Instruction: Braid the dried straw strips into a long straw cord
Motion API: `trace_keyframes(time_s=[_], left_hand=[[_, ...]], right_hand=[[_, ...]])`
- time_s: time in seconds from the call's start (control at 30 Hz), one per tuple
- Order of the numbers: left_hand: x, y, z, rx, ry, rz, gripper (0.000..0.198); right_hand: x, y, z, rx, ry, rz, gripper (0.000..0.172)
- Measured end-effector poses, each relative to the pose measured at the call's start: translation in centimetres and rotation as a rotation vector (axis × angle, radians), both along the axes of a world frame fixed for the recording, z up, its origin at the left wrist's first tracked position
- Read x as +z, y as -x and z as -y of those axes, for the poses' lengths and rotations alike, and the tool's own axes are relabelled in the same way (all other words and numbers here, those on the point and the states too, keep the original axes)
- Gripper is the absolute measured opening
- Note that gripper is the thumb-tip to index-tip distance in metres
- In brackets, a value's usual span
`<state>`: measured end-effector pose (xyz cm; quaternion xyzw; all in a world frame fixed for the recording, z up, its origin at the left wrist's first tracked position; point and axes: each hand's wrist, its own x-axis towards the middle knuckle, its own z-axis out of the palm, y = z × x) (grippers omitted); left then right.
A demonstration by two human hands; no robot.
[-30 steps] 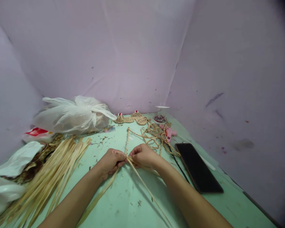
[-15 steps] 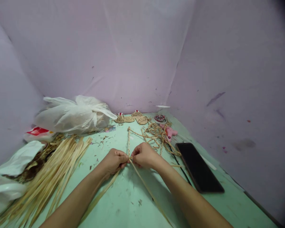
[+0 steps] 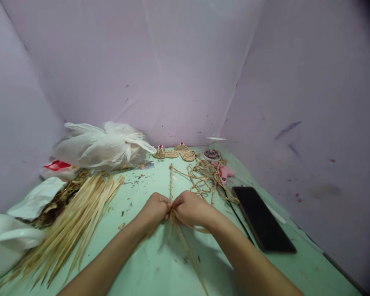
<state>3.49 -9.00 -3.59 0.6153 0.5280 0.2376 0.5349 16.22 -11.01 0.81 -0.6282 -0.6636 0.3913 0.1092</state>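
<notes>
My left hand [image 3: 154,209] and my right hand [image 3: 189,208] meet knuckle to knuckle at the middle of the green table [image 3: 160,267]. Both pinch the near end of a thin braided straw cord [image 3: 171,181] that runs straight away from me. Loose straw strips [image 3: 185,250] hang from the pinch toward me, blurred by motion. The fingers of both hands are curled tight around the strands.
A bundle of dry straw strips [image 3: 74,222] lies at left, beside white plastic bags [image 3: 101,146]. A coil of braided cord [image 3: 206,176], a pink glue gun [image 3: 224,172] and small woven sandals [image 3: 175,152] sit behind. A black phone [image 3: 262,218] lies at right. Lilac cloth walls enclose the table.
My hands have closed together on the braid's end and the loose strands, spread apart before, are now gathered and swinging. The view has shifted slightly left.
</notes>
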Motion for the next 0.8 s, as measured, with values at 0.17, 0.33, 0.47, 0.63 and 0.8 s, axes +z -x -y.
trace_keyframes(time_s=[0.17,0.33,0.47,0.63,0.8], left_hand=[[1.1,0.5,-0.1,-0.057,0.076,0.010,0.019],[0.7,0.8,-0.2,-0.028,0.088,0.043,0.021],[0.1,0.9,-0.3,-0.021,0.078,0.055,0.023],[0.2,1.0,-0.3,-0.013,0.050,0.152,0.026],[0.6,0.8,0.0,-0.041,0.026,0.261,0.035]], right_hand=[[-0.5,-0.6,-0.7,-0.119,0.210,-0.335,0.021],[-1.3,-0.1,-1.2,-0.280,0.221,-0.489,0.008],[-2.8,-0.3,-2.0,-0.289,0.168,-0.469,0.016],[-3.3,-0.2,-2.0,-0.331,0.107,-0.539,0.027],[-2.4,0.3,-1.3,-0.247,0.305,-0.820,0.015]])
